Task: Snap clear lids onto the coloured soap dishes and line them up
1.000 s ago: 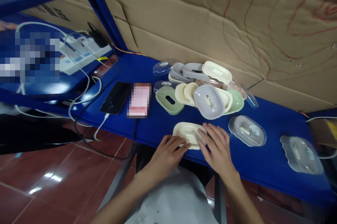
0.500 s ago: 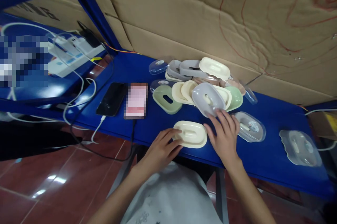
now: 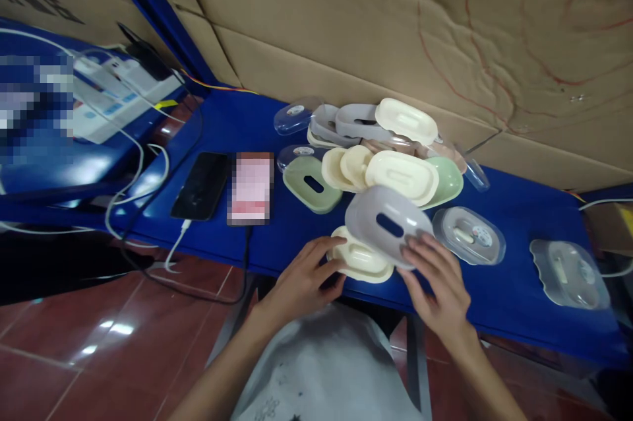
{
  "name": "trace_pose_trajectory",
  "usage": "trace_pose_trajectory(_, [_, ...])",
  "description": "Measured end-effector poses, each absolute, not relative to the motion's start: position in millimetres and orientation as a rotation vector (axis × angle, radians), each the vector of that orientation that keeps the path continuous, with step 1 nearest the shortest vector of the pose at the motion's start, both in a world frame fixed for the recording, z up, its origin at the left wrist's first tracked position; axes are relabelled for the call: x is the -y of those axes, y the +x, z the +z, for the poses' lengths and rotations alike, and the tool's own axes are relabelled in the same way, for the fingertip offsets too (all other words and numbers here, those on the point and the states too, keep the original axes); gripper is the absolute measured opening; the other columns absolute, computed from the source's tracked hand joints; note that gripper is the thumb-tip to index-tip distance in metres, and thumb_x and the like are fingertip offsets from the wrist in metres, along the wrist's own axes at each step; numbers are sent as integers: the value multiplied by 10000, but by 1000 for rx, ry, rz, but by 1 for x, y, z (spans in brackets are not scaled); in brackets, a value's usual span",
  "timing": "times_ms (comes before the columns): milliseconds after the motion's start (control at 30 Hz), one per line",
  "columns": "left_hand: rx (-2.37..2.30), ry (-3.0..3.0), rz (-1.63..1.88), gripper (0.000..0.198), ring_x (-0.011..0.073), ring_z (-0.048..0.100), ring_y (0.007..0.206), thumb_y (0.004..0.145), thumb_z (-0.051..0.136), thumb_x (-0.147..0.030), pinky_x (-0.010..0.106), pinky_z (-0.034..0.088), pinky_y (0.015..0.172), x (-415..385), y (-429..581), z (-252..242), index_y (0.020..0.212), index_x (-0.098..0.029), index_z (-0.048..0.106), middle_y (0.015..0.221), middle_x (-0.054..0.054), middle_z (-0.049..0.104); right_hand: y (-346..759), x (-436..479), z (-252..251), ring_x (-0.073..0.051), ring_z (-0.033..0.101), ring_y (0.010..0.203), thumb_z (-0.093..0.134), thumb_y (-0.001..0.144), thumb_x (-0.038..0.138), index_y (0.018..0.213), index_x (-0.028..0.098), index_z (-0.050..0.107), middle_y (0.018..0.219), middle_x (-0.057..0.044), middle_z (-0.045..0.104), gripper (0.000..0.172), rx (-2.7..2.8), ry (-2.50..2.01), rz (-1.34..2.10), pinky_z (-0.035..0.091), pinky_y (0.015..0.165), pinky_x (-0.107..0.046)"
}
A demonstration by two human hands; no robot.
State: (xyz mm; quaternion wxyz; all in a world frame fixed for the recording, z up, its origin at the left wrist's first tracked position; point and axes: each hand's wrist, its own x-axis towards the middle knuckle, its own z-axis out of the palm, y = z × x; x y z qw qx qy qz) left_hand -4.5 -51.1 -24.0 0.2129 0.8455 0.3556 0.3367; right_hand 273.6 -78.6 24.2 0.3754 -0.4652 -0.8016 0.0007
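Note:
My right hand is closed on the right end of a grey soap dish tray with an oval slot. The tray is held tilted over a cream soap dish base near the table's front edge, hiding part of it. My left hand grips the left end of that base, fingers at its rim. Behind the tray lies another cream base with a raised ridge. To its left rests a green slotted tray.
Grey trays, a cream piece and a clear lid are piled at the back. Lidded dishes stand at right. A black phone, a second phone, cables and a power strip lie left; cardboard stands behind.
My right hand has lifted the grey tray off the pile and brought it toward me, above the cream base. The left hand stays at the base. The view has shifted slightly.

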Motion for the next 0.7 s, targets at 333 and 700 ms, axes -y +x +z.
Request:
trace_pose_trajectory(333, [-985,2346,940,540,330,482,1462,965,713,-168,531,557,1117,47,-8,-28,1468,-271,545,1608,160,447,270,105,-14,-307,538,1446,693,981,165,1454,232,609,1386,-105,684,485,2250,-1271,331,559,1139,-535])
trace_pose_trajectory(700, [-1024,2413,873,351,305,465,1475,997,681,-178,533,531,1158,45,-15,-31,1343,-237,660,1526,102,597,265,88,-9,-292,580,1412,624,1029,226,1484,264,591,1411,-93,691,458,2410,-1215,242,548,1134,-527])
